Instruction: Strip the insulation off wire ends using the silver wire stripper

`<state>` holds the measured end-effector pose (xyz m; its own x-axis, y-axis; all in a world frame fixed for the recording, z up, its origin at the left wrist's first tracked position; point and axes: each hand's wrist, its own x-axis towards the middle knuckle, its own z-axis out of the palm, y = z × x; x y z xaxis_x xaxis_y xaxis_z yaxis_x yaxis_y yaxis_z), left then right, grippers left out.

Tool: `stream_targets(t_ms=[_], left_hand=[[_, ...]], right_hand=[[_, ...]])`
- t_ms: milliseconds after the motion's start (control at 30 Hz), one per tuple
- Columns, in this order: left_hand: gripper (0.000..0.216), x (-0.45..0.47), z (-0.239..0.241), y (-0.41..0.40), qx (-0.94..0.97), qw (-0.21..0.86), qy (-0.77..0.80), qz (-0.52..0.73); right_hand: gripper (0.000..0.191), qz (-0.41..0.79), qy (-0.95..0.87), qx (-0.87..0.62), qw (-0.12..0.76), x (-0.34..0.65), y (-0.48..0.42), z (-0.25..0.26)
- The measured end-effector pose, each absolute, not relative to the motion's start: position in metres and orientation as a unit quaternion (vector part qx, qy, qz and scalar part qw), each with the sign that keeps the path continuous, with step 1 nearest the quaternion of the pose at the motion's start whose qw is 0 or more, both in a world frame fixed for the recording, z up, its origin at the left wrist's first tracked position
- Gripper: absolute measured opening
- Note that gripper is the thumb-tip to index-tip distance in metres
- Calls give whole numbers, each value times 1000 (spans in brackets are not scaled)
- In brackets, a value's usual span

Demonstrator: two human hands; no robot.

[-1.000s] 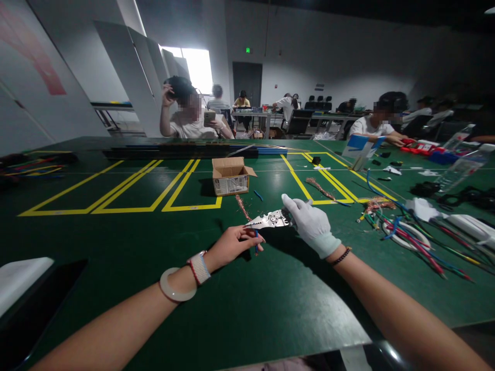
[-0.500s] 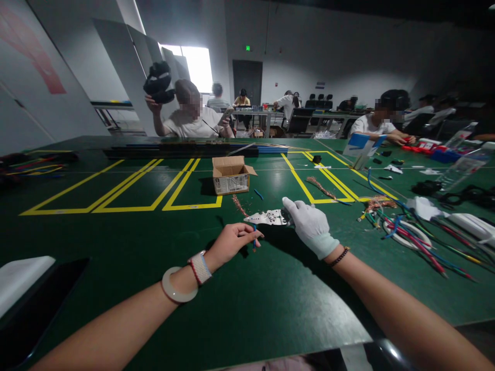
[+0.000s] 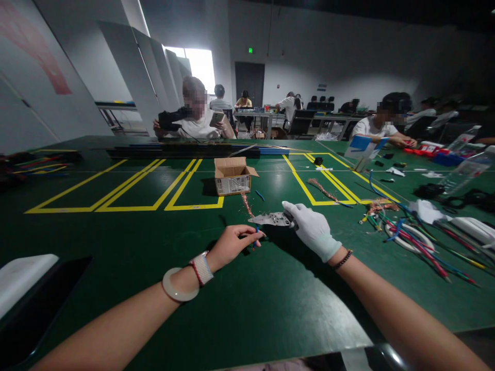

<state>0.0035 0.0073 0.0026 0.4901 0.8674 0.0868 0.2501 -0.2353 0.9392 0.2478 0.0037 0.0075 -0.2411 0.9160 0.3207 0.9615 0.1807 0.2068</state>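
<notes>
My bare left hand point(image 3: 234, 242) pinches a short piece of blue-sheathed wire point(image 3: 257, 232) between thumb and fingers. Frayed copper strands point(image 3: 246, 204) fan out from the wire's far end toward the box. My right hand point(image 3: 311, 226), in a white glove, is closed on wire strippers point(image 3: 273, 219), their handles hidden by the fingers. The strippers' jaw tip lies across the wire just beyond my left fingertips. Whether the jaws bite into it I cannot tell.
An open cardboard box point(image 3: 233, 178) stands ahead, with a blue offcut point(image 3: 260, 195) beside it. Another frayed copper wire point(image 3: 325, 190) lies to the right, near a heap of coloured cables point(image 3: 412, 237). Yellow tape point(image 3: 129, 208) marks the green table. A person point(image 3: 197, 113) sits opposite.
The strippers have turned slightly, showing their flat side differently, and the copper strands point more toward the box. The person opposite has lowered the black headset.
</notes>
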Motion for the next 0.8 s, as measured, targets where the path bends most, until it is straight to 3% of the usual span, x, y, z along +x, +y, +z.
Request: stream_targets(t_ms=[200, 800], left_hand=[[27, 4, 5, 6, 709, 497, 379, 326], [29, 5, 7, 4, 713, 483, 388, 327]], right_hand=[[55, -218, -755, -617, 34, 242, 4, 8], [47, -225, -754, -617, 16, 246, 3, 15]])
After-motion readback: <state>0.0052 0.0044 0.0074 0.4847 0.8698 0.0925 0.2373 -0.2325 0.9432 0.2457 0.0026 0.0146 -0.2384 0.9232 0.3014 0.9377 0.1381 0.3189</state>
